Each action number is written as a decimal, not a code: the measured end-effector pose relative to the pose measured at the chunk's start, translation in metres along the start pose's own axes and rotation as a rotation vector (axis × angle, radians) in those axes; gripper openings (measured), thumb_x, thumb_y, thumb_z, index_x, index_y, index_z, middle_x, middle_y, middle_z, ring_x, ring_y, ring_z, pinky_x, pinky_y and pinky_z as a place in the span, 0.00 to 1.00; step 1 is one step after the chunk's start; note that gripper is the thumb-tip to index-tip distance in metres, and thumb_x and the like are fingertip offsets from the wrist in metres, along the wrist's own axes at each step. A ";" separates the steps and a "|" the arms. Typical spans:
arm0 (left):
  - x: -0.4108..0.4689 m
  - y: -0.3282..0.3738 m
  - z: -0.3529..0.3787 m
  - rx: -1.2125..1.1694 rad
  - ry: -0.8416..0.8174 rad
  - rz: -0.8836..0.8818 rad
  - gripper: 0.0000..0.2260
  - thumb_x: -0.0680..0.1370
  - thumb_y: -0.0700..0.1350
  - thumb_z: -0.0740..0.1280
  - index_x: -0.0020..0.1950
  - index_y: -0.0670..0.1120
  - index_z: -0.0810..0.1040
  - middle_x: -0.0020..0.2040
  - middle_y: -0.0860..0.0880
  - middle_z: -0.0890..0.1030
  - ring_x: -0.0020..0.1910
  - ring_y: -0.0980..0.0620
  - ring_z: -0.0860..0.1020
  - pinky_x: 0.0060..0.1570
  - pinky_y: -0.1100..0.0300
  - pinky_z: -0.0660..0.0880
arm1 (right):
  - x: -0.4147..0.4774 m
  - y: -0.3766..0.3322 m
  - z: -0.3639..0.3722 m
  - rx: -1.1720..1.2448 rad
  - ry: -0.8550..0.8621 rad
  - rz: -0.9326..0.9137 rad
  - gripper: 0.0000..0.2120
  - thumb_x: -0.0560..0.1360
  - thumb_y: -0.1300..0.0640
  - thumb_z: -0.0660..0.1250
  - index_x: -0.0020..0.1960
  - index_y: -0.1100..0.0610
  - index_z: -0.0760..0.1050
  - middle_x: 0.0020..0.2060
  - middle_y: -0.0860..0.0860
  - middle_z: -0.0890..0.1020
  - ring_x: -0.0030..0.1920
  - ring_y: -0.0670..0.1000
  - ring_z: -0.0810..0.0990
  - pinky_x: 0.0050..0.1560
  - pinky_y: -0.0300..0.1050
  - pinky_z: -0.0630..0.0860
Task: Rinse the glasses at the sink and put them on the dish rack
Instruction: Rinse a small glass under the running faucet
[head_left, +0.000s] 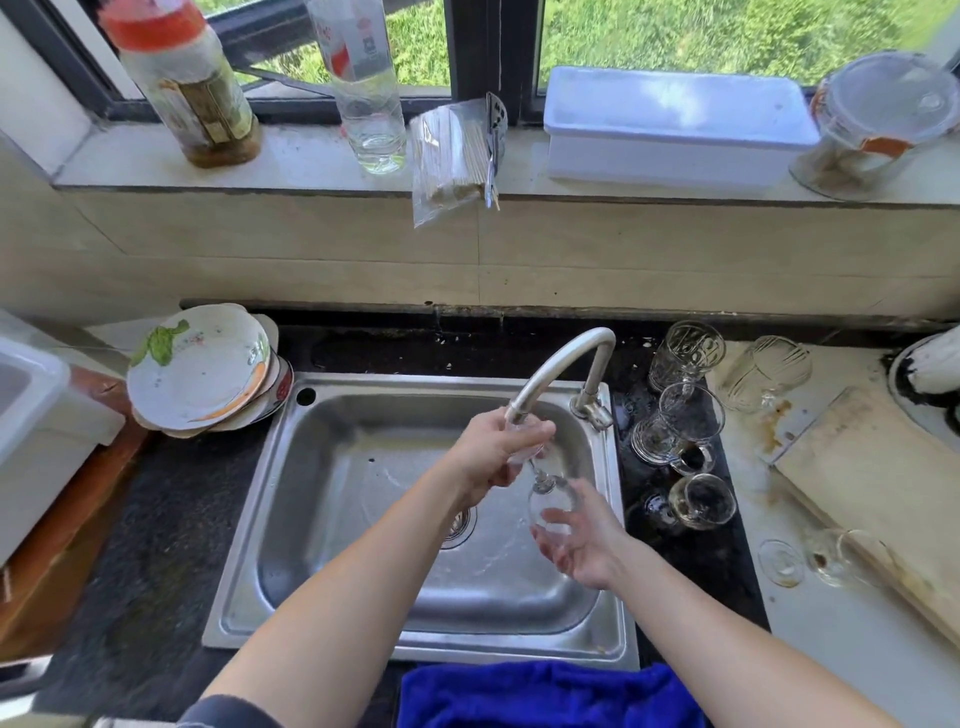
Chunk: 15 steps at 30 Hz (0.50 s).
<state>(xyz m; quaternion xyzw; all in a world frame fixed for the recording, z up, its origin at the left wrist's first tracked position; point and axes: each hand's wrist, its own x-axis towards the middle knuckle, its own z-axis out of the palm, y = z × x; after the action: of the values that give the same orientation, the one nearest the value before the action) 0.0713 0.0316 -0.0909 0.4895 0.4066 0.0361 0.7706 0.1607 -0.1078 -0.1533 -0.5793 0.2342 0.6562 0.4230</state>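
Note:
Over the steel sink (332, 457) I hold a clear stemmed glass (551, 503) tilted under the faucet spout (558, 364). My left hand (493, 452) grips its foot and stem just below the spout. My right hand (582, 540) cups the bowl of the glass from underneath, fingers curled around it. Several more glasses wait on the dark counter right of the sink: a mug-like glass (685, 353), a stemmed one (675, 431), another (701, 501), and one lying on its side (831, 556). No dish rack is recognisable in view.
A stack of plates (202, 369) leans at the sink's left corner. A white bin (31, 415) stands far left. A wooden cutting board (878, 483) lies at right. A blue cloth (545, 696) hangs at the front edge. Bottles and boxes line the windowsill.

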 end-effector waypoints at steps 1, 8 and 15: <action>0.002 -0.001 -0.001 0.021 0.053 0.006 0.09 0.75 0.47 0.72 0.41 0.45 0.75 0.29 0.49 0.76 0.25 0.53 0.68 0.20 0.67 0.55 | 0.000 0.002 0.000 -0.077 -0.010 0.016 0.27 0.73 0.39 0.63 0.57 0.61 0.73 0.42 0.60 0.81 0.27 0.52 0.76 0.18 0.35 0.62; 0.000 -0.005 -0.014 -0.269 0.000 -0.057 0.08 0.75 0.33 0.66 0.53 0.38 0.78 0.42 0.43 0.76 0.28 0.55 0.70 0.27 0.67 0.66 | -0.013 -0.012 -0.007 -0.090 0.027 -0.092 0.25 0.76 0.41 0.62 0.58 0.62 0.72 0.45 0.61 0.80 0.30 0.54 0.78 0.22 0.37 0.69; -0.001 0.004 -0.030 -0.330 -0.113 -0.024 0.12 0.79 0.33 0.59 0.61 0.37 0.75 0.39 0.47 0.81 0.26 0.58 0.71 0.25 0.68 0.67 | -0.036 -0.040 0.000 -0.897 -0.100 -0.655 0.24 0.72 0.52 0.73 0.67 0.48 0.73 0.63 0.46 0.74 0.65 0.48 0.72 0.64 0.49 0.68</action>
<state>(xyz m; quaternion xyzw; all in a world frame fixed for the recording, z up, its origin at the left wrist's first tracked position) 0.0519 0.0553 -0.0925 0.3528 0.3572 0.0655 0.8623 0.1930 -0.0964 -0.1114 -0.7132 -0.2808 0.5525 0.3273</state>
